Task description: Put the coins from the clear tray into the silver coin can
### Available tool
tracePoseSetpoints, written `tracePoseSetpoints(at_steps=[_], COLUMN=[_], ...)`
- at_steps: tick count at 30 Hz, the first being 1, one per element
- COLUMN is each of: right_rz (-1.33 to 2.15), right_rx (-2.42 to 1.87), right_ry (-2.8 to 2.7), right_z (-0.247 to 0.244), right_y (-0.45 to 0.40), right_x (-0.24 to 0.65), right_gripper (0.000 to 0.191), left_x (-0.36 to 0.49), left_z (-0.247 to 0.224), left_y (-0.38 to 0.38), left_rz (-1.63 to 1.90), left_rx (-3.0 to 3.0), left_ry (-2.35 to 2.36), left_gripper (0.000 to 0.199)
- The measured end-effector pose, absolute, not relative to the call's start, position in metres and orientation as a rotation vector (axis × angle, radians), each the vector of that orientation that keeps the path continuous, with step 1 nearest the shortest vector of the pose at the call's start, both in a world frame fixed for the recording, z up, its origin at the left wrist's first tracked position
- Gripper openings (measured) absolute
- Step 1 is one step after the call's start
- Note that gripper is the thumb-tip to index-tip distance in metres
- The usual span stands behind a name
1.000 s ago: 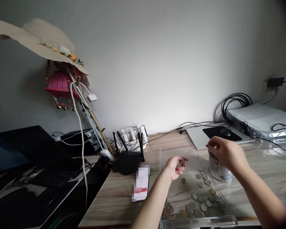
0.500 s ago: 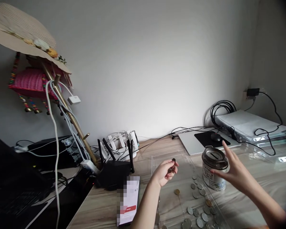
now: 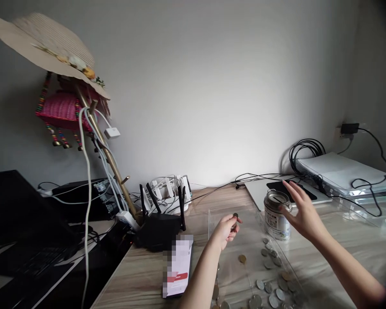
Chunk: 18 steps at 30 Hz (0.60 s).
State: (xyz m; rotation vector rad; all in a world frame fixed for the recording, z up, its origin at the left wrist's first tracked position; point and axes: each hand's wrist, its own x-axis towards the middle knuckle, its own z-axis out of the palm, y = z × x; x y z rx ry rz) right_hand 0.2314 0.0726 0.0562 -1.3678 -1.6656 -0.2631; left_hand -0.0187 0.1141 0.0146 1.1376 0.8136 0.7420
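Note:
My left hand point(image 3: 225, 230) is closed in a pinch, with a small dark coin point(image 3: 236, 215) standing up between thumb and finger above a clear plastic sheet point(image 3: 249, 223). To its right a round tin coin bank point(image 3: 277, 221) stands upright, a slot in its lid. My right hand point(image 3: 304, 212) is open beside the tin, fingers spread. Its thumb overlaps the tin's upper right side; whether it touches I cannot tell. Several silver coins point(image 3: 279, 294) and a golden coin point(image 3: 242, 259) are scattered over the sheet, some cut off by the lower edge.
A phone point(image 3: 179, 268) lies left of the sheet, below a black router point(image 3: 159, 231). Behind the tin is a silver laptop point(image 3: 255, 191) with a black mouse pad. Cables run along the wall. A stand with a straw hat point(image 3: 56, 43) rises at the left.
The tin now stands further left and further back, closer to the sheet's edge. My right hand has shifted left with it. My left hand still holds the coin. The view has swung slightly left.

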Motion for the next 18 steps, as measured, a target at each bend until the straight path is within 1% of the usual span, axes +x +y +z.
tracePoseSetpoints(at_steps=[2,5,7,10,12,13,16,18], right_rz=[-0.239,0.07,0.169,0.197,0.12,0.019,-0.326,-0.321], right_rx=[-1.323,-1.319,-1.315,-1.21,-1.166,-1.2,-1.493,-1.708], right_ry=[-1.715,-2.062,-2.183,-2.213,-2.144,-2.057,-1.72,-1.648], right_z=[0.07,0.068,0.06,0.058,0.066,0.072,0.088,0.09], right_y=[0.074,0.089,0.101,0.108,0.105,0.103,0.102,0.109], right_x=[0.203,0.151,0.124,0.118,0.136,0.151,0.201,0.231], right_gripper=[0.046,0.031,0.025,0.025,0.023,0.022,0.019,0.016], left_x=[-0.018,-0.017,-0.016,-0.015,-0.016,-0.016,-0.018,-0.019], left_z=[0.014,0.015,0.014,0.013,0.013,0.013,0.015,0.016], left_y=[0.113,0.111,0.11,0.11,0.11,0.11,0.109,0.108], left_rz=[0.755,0.782,0.819,0.807,0.793,0.794,0.779,0.723], left_rx=[1.138,1.121,1.093,1.07,1.05,1.034,1.009,1.049], left_ry=[0.812,0.77,0.761,0.767,0.735,0.721,0.72,0.724], left_gripper=[0.029,0.023,0.019,0.016,0.019,0.023,0.035,0.037])
